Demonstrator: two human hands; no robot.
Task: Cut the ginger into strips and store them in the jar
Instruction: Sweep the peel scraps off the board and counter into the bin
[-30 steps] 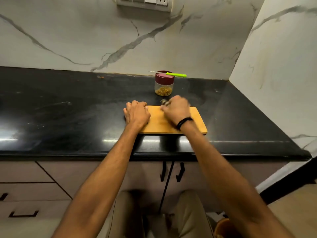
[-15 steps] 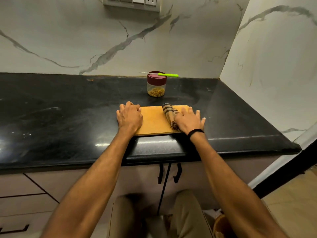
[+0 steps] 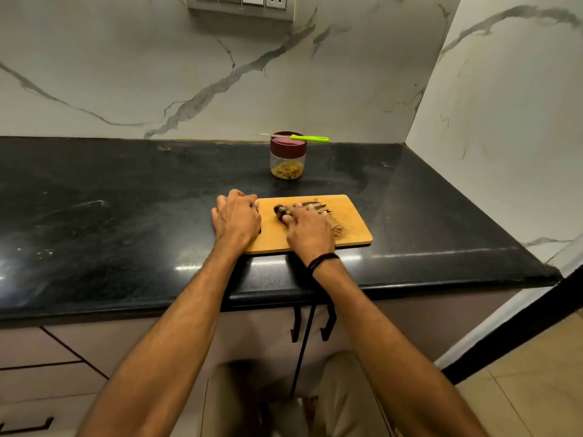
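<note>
Observed from beside the tabletop (image 3: 126, 216). The left hand (image 3: 236, 220) sits at the left end of the cutting board (image 3: 355, 216). Its fingers are curled over the edge and the tips are hidden, so it appears to grip the board, though that cannot be confirmed.

The right hand (image 3: 310, 230) lies flat on a brown striped cloth (image 3: 280, 212) on the board, fingers straight, spread and pressing down, with nothing held inside them. The hand covers most of the cloth. Only a bunched end shows to the left of the fingers, and a fringe shows to the right.

A switch panel (image 3: 243, 3) on the wall is cut off by the top of the view.

The jar (image 3: 287, 159) stands upright on the tabletop behind the board, apart from it. It is clear-walled and closed with a maroon lid (image 3: 287, 145). The ginger strips (image 3: 287, 170) are inside, a thin yellow-brown tangle covering only the bottom. A knife (image 3: 308, 138) with a green handle lies across the lid, blade pointing left. No ginger is visible on the board.
</note>
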